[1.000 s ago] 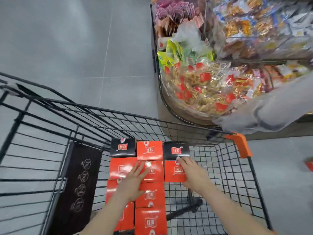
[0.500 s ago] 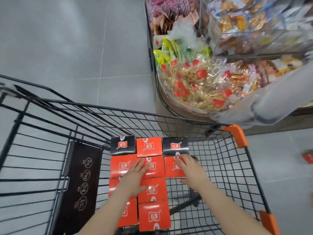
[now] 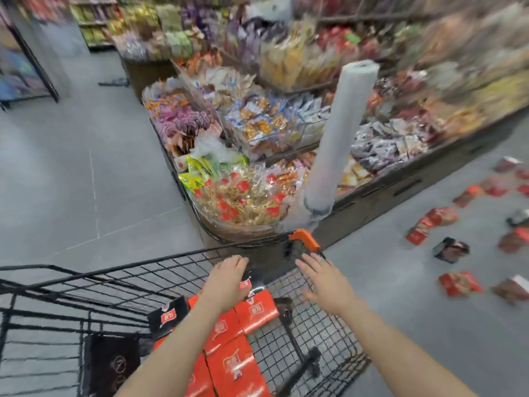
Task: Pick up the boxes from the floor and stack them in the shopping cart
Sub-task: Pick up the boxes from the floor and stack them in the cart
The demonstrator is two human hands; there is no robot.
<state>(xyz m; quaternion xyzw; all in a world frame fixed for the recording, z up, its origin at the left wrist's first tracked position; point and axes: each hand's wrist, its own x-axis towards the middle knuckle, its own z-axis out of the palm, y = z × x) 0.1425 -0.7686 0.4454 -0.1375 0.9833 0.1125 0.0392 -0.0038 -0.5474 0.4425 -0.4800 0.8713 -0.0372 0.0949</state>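
Note:
Several red boxes (image 3: 229, 356) and a black box (image 3: 167, 313) lie in rows on the bottom of the black wire shopping cart (image 3: 86, 282). My left hand (image 3: 229, 277) hovers over the far row, fingers loosely bent, holding nothing. My right hand (image 3: 326, 282) is raised above the cart's right side with spread straight fingers, empty. More red boxes (image 3: 458, 283) and a black box (image 3: 450, 249) are scattered on the grey floor at the right.
A low display bin (image 3: 243, 196) heaped with bagged snacks stands just beyond the cart's far end. A roll of plastic bags (image 3: 340, 133) rises from its corner. Shelving runs along the back and left. Grey floor (image 3: 71, 181) stretches to the left.
Both hands have lifted off the boxes in the cart. My view has swung up and to the right, bringing the scattered boxes on the floor into sight.

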